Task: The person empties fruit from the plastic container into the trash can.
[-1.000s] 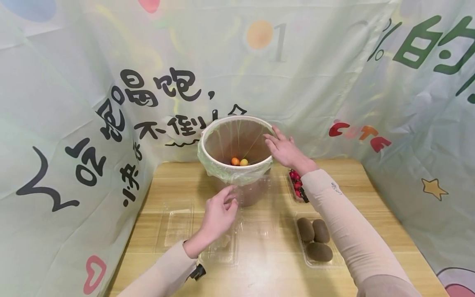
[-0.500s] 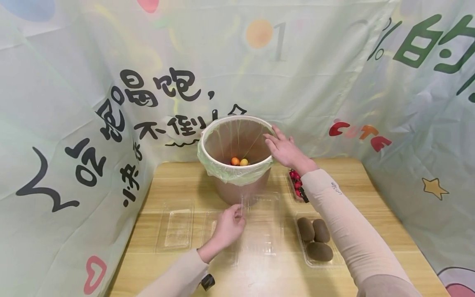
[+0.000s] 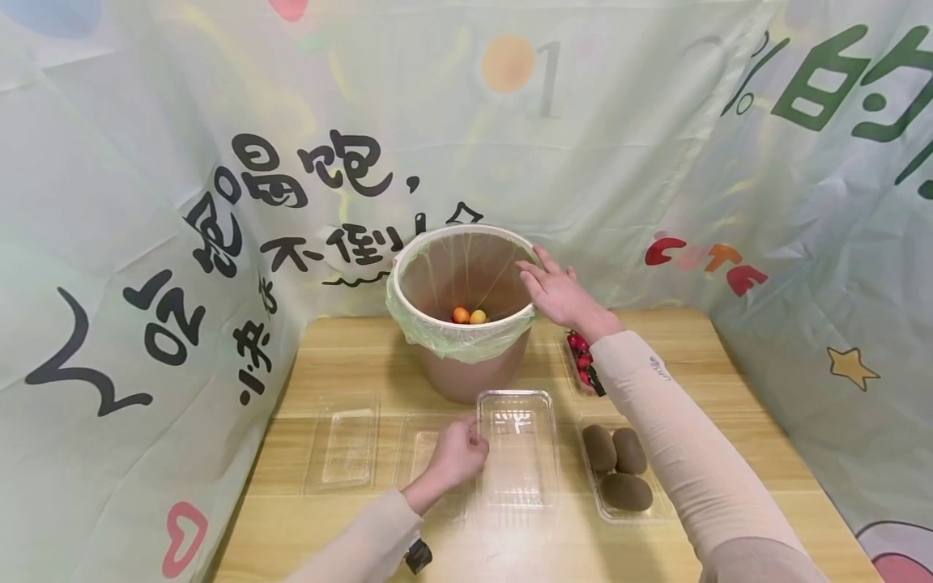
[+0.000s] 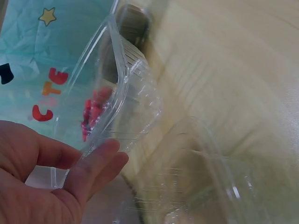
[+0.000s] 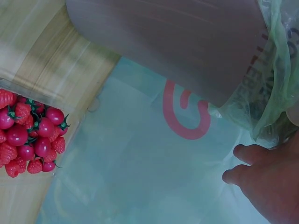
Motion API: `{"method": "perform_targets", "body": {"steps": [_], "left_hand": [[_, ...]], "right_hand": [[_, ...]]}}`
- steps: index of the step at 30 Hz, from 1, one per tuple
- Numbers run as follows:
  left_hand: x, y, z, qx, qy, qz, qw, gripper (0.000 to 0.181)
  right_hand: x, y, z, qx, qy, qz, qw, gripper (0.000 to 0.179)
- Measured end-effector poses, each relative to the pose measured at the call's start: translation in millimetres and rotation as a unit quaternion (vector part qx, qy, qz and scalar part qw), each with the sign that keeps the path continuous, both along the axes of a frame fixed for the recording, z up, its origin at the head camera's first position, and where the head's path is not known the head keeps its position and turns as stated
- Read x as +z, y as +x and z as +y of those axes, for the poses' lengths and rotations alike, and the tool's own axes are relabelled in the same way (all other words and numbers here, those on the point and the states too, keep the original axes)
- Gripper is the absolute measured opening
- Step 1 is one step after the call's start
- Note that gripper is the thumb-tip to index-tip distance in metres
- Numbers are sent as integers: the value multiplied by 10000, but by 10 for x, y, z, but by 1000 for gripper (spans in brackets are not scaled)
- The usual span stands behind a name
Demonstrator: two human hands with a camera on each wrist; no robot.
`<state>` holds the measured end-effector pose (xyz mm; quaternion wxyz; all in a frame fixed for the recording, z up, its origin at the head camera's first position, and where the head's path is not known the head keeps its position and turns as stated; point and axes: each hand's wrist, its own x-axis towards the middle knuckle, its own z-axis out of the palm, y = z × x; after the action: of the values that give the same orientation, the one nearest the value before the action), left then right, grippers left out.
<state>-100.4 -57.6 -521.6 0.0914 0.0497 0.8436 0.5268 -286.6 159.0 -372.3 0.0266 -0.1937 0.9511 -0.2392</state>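
Over the table, my left hand point(image 3: 459, 453) pinches the left edge of a clear plastic fruit tray point(image 3: 519, 453) between thumb and fingers. In the left wrist view the tray point(image 4: 128, 93) stands tilted, with nothing visible inside. My right hand point(image 3: 564, 295) rests on the right side of the rim of a brownish bin point(image 3: 474, 372), its fingers mostly extended. A thin green bag point(image 3: 459, 344) lines the bin and folds over its rim. Inside the bin show one orange and one yellow round fruit point(image 3: 462, 314). Fingertips point(image 5: 236, 175) show outside the bag in the right wrist view.
Another clear tray point(image 3: 348, 445) lies at the left; one more point(image 3: 423, 441) is partly behind my left hand. A tray of kiwifruit point(image 3: 627, 492) sits at the right. Behind it, a tray holds cherry tomatoes and raspberries point(image 5: 35, 135). Printed cloth point(image 3: 619, 162) surrounds the table.
My left hand has brought the clear tray down from the bin's front toward the table, slightly rightward, and its open face now shows. My right hand has stayed on the rim.
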Motion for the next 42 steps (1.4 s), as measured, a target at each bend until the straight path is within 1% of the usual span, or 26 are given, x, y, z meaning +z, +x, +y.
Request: {"method": "perform_targets", "body": {"steps": [4, 7, 13, 15, 18, 23, 29, 33, 36, 38, 42], "left_hand": [[-69, 5, 19, -32, -396, 274, 9988, 48], [-116, 4, 27, -68, -506, 406, 9979, 47], [-160, 8, 37, -110, -394, 321, 9986, 57], [-183, 3, 39, -113, -381, 311, 9987, 57], [-228, -7, 46, -126, -474, 299, 9983, 56], [-293, -11, 73, -152, -746, 348, 9965, 58], [-288, 1, 90, -93, -940, 179, 9954, 61], [-272, 9, 90, -101, -806, 101, 9966, 61], [-262, 8, 91, -133, -760, 144, 9969, 61], [-260, 8, 93, -138, -842, 208, 9961, 60], [-249, 11, 99, -150, -1017, 199, 9945, 62]], "right_hand": [[2, -6, 5, 15, 12, -23, 10000, 64], [3, -3, -1, 30, 30, -30, 10000, 63], [3, 9, -14, 7, -25, 15, 10000, 63], [2, 4, -15, 6, -57, 10, 10000, 63], [0, 4, -15, -3, -65, 5, 10000, 63], [-5, 8, -17, -41, -41, 22, 10000, 62], [-6, 9, -18, -24, -51, 7, 10000, 62], [-2, 10, -14, -34, -94, 9, 9999, 62], [-1, 7, -11, -33, -107, 10, 9999, 61], [0, 4, -12, -32, -86, 33, 10000, 61], [-1, -5, -18, -34, -49, 75, 10000, 61]]}}
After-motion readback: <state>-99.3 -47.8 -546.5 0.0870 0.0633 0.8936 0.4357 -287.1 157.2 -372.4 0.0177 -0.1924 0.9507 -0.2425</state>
